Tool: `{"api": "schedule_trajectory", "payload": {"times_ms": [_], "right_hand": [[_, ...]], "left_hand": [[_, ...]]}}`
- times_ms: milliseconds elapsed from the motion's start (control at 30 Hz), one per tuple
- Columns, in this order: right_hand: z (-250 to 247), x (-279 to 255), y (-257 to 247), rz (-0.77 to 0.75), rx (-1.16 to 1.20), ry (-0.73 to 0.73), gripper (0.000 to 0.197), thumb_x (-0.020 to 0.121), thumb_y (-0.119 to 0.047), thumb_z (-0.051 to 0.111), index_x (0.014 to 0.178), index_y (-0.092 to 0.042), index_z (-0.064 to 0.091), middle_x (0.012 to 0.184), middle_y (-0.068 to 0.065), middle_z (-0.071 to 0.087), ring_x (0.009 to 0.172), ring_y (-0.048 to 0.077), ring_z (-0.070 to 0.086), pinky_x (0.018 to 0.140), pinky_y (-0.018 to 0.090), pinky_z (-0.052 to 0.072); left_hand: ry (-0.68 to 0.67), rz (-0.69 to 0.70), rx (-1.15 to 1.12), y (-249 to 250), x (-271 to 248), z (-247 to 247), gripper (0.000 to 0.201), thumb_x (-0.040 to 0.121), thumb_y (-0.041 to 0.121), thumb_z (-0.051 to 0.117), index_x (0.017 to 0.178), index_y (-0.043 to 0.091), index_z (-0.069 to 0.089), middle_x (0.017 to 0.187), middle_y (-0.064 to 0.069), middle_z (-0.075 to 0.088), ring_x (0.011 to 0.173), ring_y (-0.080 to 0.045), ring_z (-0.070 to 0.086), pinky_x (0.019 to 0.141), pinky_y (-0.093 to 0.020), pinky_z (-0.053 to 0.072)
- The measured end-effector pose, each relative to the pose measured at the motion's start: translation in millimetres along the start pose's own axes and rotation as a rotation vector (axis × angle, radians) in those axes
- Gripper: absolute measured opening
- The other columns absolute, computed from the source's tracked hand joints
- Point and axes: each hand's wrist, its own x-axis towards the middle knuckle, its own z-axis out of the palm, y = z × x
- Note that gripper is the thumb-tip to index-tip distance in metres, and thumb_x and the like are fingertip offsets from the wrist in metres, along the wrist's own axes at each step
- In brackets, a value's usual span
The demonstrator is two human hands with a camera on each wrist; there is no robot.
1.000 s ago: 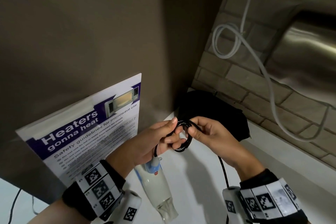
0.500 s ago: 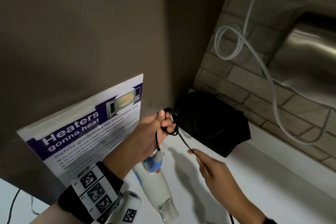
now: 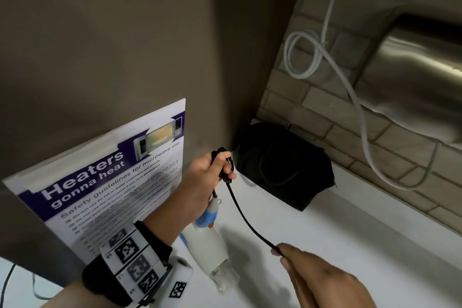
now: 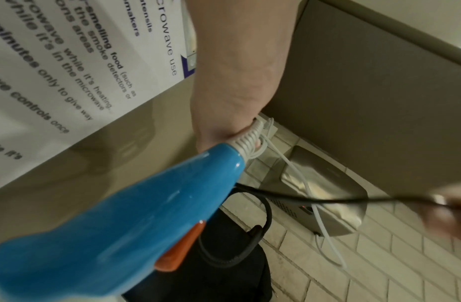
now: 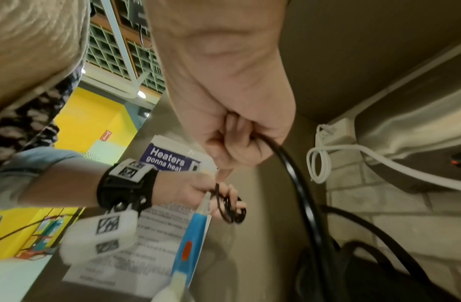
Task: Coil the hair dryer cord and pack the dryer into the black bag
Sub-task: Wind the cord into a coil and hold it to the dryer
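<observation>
A blue-and-white hair dryer with orange switch, black cord, black bag, purple-and-white microwave poster.

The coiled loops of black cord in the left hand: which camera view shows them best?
The right wrist view: the coiled loops hang in plain sight from the left hand. The head view shows them small and partly covered by fingers. In the left wrist view the blue dryer handle hides the grip, and only one cord loop shows.

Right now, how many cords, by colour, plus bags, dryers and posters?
Black cord: 1, left hand holding its coils, right hand pinching it
White cord: 1
Black bag: 1
Hair dryer: 1
Poster: 1
Total: 5
</observation>
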Motion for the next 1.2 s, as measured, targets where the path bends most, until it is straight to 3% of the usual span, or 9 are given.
{"api": "schedule_trajectory", "payload": {"times_ms": [33,100,167,433,567,700,867,1067,1200], "right_hand": [[1.3,4.4,-3.8,0.027,0.048,0.077,0.040,0.039,0.013,0.055,0.050,-0.021,0.072,0.040,0.000,0.057,0.031,0.023,0.052,0.046,0.025,0.034],[-8.3,12.6,-7.4,-0.167,0.001,0.095,0.031,0.078,-0.008,0.053,0.075,-0.029,0.074,0.056,-0.004,0.062,0.040,0.024,0.055,0.043,0.022,0.040],[-23.6,25.0,-5.0,-0.317,0.026,0.022,0.021,0.090,-0.037,0.043,0.096,-0.040,0.062,0.069,-0.011,0.064,0.048,0.017,0.058,0.039,0.020,0.045],[-26.6,112.7,-14.2,-0.355,0.069,0.072,0.016,0.095,-0.033,0.044,0.100,-0.032,0.059,0.087,-0.011,0.069,0.076,0.018,0.067,0.057,0.037,0.052],[-0.3,149.2,2.0,-0.288,0.038,0.090,0.015,0.098,-0.031,0.046,0.097,-0.030,0.060,0.086,-0.006,0.069,0.078,0.023,0.066,0.059,0.036,0.051],[43.9,165.1,28.7,-0.200,0.101,-0.067,0.019,0.097,-0.037,0.043,0.091,-0.029,0.059,0.082,-0.006,0.069,0.076,0.019,0.065,0.062,0.037,0.052],[74.6,148.0,29.8,-0.102,0.436,-0.290,0.026,0.099,-0.029,0.047,0.076,-0.027,0.059,0.062,-0.012,0.062,0.057,0.003,0.059,0.058,0.021,0.043],[51.8,132.1,21.3,0.074,1.099,-0.678,0.050,0.095,-0.042,0.039,0.110,0.002,0.060,0.056,-0.004,0.044,0.050,0.005,0.037,0.049,0.018,0.028],[51.1,129.6,14.9,0.000,1.035,-0.608,0.036,0.092,-0.045,0.040,0.081,-0.029,0.070,0.056,-0.006,0.029,0.050,0.006,0.023,0.048,0.020,0.022]], "left_hand": [[-0.014,0.015,0.059,-0.7,-0.9,0.8,0.020,0.099,0.014,0.043,0.096,0.009,0.062,0.056,0.007,0.059,0.061,-0.011,0.062,0.082,-0.027,0.051],[-0.039,0.034,0.177,0.5,-3.8,3.0,0.019,0.099,0.017,0.045,0.094,0.010,0.062,0.059,0.006,0.066,0.067,-0.011,0.066,0.079,-0.018,0.049],[-0.085,0.036,0.268,4.3,-6.9,5.1,0.023,0.099,0.019,0.044,0.095,0.006,0.063,0.068,0.002,0.071,0.068,-0.005,0.068,0.068,-0.007,0.046],[-0.326,-0.020,0.393,14.9,-18.5,2.8,0.032,0.102,0.016,0.034,0.103,-0.004,0.059,0.065,0.000,0.067,0.060,-0.006,0.062,0.064,-0.013,0.046],[-0.348,-0.084,0.389,18.1,-21.0,-1.3,0.051,0.104,0.030,0.027,0.082,0.007,0.068,0.047,0.007,0.056,0.049,0.003,0.054,0.068,-0.014,0.040],[-0.398,-0.214,0.093,15.6,-16.8,-4.7,0.043,0.101,0.034,0.034,0.099,0.003,0.064,0.047,0.005,0.035,0.045,-0.011,0.042,0.097,-0.033,0.040],[-0.428,-0.185,-0.102,18.1,-14.2,-8.5,0.030,0.095,0.032,0.041,0.078,0.011,0.053,0.051,0.005,0.027,0.044,-0.009,0.033,0.092,-0.024,0.048],[-0.450,-0.210,-0.159,17.7,-6.9,-8.9,0.030,0.102,0.023,0.031,0.080,0.010,0.046,0.043,0.012,0.031,0.039,-0.006,0.035,0.089,-0.020,0.050],[-0.525,-0.245,-0.164,10.6,-6.7,-11.5,0.030,0.093,0.035,0.039,0.082,0.009,0.049,0.047,0.010,0.031,0.043,-0.007,0.036,0.087,-0.021,0.048]]}}
